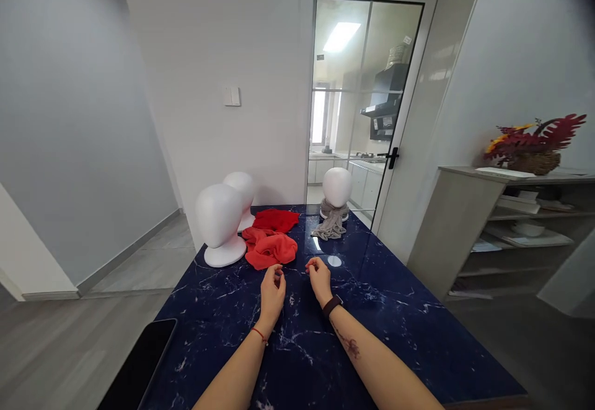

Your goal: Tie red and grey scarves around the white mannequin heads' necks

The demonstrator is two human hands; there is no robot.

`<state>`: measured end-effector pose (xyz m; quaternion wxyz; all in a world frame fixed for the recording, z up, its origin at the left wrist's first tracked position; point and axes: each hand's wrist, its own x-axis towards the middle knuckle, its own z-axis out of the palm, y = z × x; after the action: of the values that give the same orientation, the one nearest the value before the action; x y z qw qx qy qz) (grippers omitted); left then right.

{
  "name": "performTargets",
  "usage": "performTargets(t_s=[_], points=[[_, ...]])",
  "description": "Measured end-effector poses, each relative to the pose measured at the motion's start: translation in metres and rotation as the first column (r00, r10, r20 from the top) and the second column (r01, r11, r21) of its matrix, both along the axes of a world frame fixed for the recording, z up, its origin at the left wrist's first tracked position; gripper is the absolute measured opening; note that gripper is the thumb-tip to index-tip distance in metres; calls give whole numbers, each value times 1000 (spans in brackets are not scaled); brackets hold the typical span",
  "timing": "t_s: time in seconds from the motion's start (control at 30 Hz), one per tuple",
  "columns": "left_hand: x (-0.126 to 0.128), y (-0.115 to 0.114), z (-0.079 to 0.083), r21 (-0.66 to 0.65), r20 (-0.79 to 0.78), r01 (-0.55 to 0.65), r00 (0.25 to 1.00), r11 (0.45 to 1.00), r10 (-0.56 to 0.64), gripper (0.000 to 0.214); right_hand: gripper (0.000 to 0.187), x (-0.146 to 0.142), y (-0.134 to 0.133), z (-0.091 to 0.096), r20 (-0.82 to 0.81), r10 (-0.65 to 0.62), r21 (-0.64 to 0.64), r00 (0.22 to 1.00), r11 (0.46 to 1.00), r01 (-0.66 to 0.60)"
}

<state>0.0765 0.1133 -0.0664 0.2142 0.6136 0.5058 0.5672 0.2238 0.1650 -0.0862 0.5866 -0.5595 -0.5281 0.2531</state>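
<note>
Orange-red cloth (270,249) lies bunched on the dark marbled tabletop (395,335) just above the frame's centre, with a darker red cloth (276,219) touching it behind. Both hands rest low on the tabletop just below it — the left hand (272,292) with its grip curled loosely, fingertips close together, and the right hand (320,278) likewise curled; neither appears to pinch anything, though the fingertips are too small to be sure. By my reading nothing is picked up yet, and the hands sit just short of the cloth. A next move would call for a short reach forward and a spread of the fingers over the nearest fold. Two white foam heads (220,224) stand left of the cloths; a third (337,188), with a grey scarf (331,224) wrapped around its neck, stands right of them.
</note>
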Motion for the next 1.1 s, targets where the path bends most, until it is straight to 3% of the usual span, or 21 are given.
performTargets(t_s=[0.07, 0.13, 0.23, 0.4, 0.5, 0.6, 0.8, 1.1], points=[[-7, 1, 1, 41, -23, -99, 995, 994, 100, 19, 15, -6, -6, 2, 75, 92, 53, 993, 994, -96], [-21, 5, 1, 67, -44, -273, 960, 960, 276, 15, 18, -14, -15, 5, 178, 175, 114, 968, 974, -197], [-53, 17, -1, 54, -56, -526, 847, 849, 529, 10, 22, -23, -26, 7, 305, 257, 153, 917, 937, -314], [-110, 40, -1, 23, -56, -705, 707, 709, 705, 20, 22, -26, -32, 8, 377, 318, 120, 870, 915, -386], [-135, 50, 0, 30, -72, -742, 667, 670, 742, 31, 23, -27, -33, 9, 400, 341, 87, 850, 909, -406], [-151, 59, -2, 36, -94, -745, 661, 667, 744, 42, 24, -30, -35, 11, 456, 367, 65, 811, 895, -441], [-160, 63, -11, 27, -99, -738, 670, 675, 736, 50, 24, -36, -40, 14, 481, 424, 27, 767, 868, -497], [-162, 61, -14, -30, -58, -720, 694, 694, 718, 45, 23, -32, -30, 7, 269, 457, -6, 848, 881, -473]])
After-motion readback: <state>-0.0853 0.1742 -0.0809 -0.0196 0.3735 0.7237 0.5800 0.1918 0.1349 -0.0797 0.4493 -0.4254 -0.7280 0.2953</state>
